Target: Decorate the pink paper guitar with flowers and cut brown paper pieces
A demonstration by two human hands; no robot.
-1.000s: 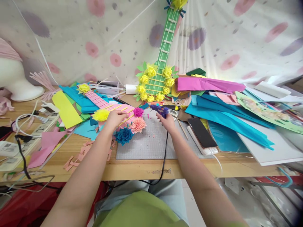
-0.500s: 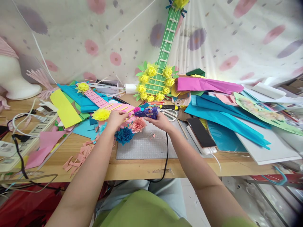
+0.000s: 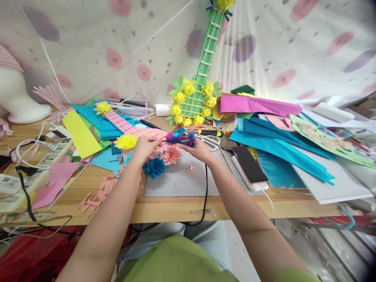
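My right hand (image 3: 197,149) is closed around a blue glue gun (image 3: 182,138), whose nozzle points left toward a magenta paper flower (image 3: 169,136) on a pink paper guitar (image 3: 126,127). Its black cord (image 3: 205,196) hangs off the table's front edge. My left hand (image 3: 143,148) rests on the guitar's body with its fingers curled, pinching a thin yellow stick (image 3: 160,147) there. Around it sit a yellow flower (image 3: 125,141), a peach flower (image 3: 172,154) and a dark blue flower (image 3: 154,167). A grey cutting mat (image 3: 182,180) lies under both hands.
A green paper guitar (image 3: 202,66) with yellow flowers leans on the curtain behind. Teal and pink paper sheets (image 3: 273,137) pile up at right, beside a phone (image 3: 250,165) and scissors (image 3: 209,140). A power strip (image 3: 29,172) and cables lie at left.
My right hand lifted the glue gun off the mat and swung it left, bringing the nozzle to the magenta flower. My left hand stayed on the pink guitar.
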